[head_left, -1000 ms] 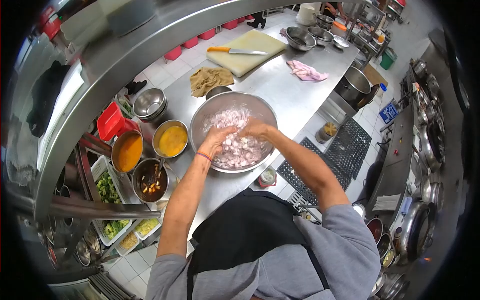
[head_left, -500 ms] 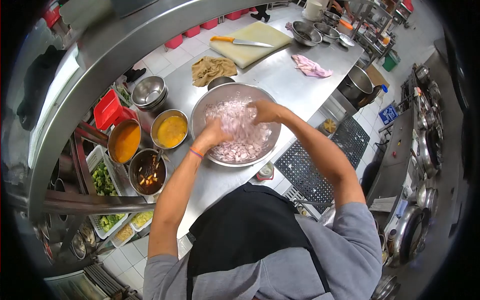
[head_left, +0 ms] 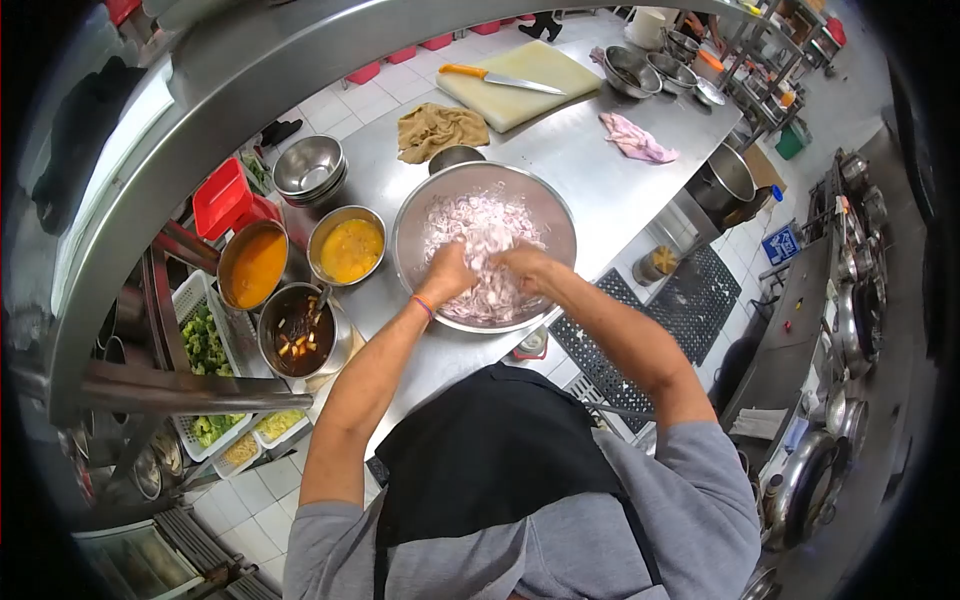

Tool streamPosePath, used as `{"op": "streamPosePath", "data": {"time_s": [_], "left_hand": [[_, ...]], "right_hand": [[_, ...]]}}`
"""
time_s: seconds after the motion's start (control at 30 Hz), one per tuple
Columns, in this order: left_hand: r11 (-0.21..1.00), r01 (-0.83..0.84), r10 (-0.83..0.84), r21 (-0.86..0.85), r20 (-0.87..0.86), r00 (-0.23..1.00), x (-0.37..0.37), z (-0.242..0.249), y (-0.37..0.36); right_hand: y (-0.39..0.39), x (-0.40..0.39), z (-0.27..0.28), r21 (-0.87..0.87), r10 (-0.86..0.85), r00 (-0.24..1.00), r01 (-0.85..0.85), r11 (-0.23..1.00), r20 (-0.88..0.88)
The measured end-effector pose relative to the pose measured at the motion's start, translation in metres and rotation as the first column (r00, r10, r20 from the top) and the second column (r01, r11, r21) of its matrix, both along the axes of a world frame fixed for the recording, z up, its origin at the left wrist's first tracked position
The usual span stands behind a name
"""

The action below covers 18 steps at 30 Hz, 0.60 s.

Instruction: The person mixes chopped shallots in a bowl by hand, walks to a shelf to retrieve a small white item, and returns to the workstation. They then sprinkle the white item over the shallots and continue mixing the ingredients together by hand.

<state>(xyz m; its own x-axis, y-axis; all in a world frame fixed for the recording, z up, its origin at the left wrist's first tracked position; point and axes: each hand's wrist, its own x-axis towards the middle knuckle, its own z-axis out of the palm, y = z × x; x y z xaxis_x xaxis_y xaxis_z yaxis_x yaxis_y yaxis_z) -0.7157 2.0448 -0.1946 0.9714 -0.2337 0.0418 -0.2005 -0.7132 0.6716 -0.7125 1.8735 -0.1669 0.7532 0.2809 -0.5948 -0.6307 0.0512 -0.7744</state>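
Observation:
A wide steel bowl (head_left: 408, 225) stands on the steel table and holds a heap of thinly sliced pale pink pieces (head_left: 480, 220), partly smeared by motion. My left hand (head_left: 450, 275) is inside the bowl at the left of the heap, fingers curled into the slices. Opposite it, my right hand (head_left: 525, 268) reaches in from the right, its fingers bent down among the slices. Both hands are closed around some slices, and their fingertips are partly hidden.
Left of the bowl are pots of orange liquid (head_left: 254, 265), yellow liquid (head_left: 347, 250) and dark sauce (head_left: 297, 330), and stacked bowls (head_left: 310, 168). Behind lie a brown cloth (head_left: 440, 132), a cutting board (head_left: 520, 85) with a knife (head_left: 505, 80), and a pink cloth (head_left: 638, 138).
My hands have come closer together and lower in the bowl, with the right one moving toward me. The heap's shape has changed. The whole view has shifted slightly.

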Motion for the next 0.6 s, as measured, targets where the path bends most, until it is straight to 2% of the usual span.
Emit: {"op": "streamPosePath", "data": {"time_s": [0.03, 0.07, 0.1, 0.17, 0.2, 0.3, 0.33, 0.43, 0.47, 0.57, 0.6], "left_hand": [[1.0, -0.008, 0.008, -0.003, -0.04, 0.999, 0.003, 0.014, 0.001], [0.994, -0.085, 0.088, -0.063, 0.045, 0.995, 0.004, 0.021, -0.002], [0.992, -0.078, 0.08, -0.101, 0.021, 0.997, 0.005, 0.033, -0.002], [0.982, -0.067, 0.064, -0.177, -0.024, 0.998, 0.009, 0.058, -0.002], [0.991, 0.008, -0.019, -0.136, -0.075, 0.997, 0.015, 0.058, 0.003], [0.992, 0.12, -0.121, -0.042, -0.015, 0.993, 0.011, 0.054, 0.017], [0.985, 0.159, -0.148, 0.068, -0.137, 0.979, 0.012, 0.049, 0.024], [0.956, 0.121, -0.066, 0.267, -0.209, 0.976, -0.015, 0.04, 0.03], [0.927, 0.213, -0.114, 0.308, -0.309, 0.944, -0.019, 0.036, 0.03], [0.909, 0.136, -0.109, 0.394, -0.091, 0.99, -0.032, 0.014, 0.013], [0.908, 0.12, -0.09, 0.401, -0.093, 0.992, -0.034, 0.024, 0.003]], "right_hand": [[-0.001, 0.006, 0.009, -0.034, 0.008, 0.992, -0.004, 0.999, 0.122], [-0.003, 0.013, 0.016, -0.07, 0.021, 0.97, -0.004, 0.998, 0.242], [-0.004, 0.019, 0.023, -0.106, 0.038, 0.934, 0.0, 0.994, 0.356], [-0.004, 0.025, 0.047, -0.187, 0.068, 0.914, 0.008, 0.982, 0.4], [-0.004, 0.027, 0.06, -0.228, 0.084, 0.903, 0.016, 0.974, 0.422], [-0.013, 0.032, 0.098, -0.324, 0.339, 0.891, -0.238, 0.915, 0.301], [-0.016, 0.033, 0.103, -0.375, 0.376, 0.882, -0.259, 0.89, 0.283], [-0.031, 0.064, 0.058, -0.63, 0.423, 0.812, -0.089, 0.771, 0.403], [-0.034, 0.069, 0.054, -0.647, 0.429, 0.844, -0.134, 0.75, 0.323], [-0.027, 0.061, 0.042, -0.549, 0.308, 0.95, -0.23, 0.804, 0.055], [-0.024, 0.07, 0.024, -0.484, 0.352, 0.932, -0.346, 0.803, -0.083]]}}
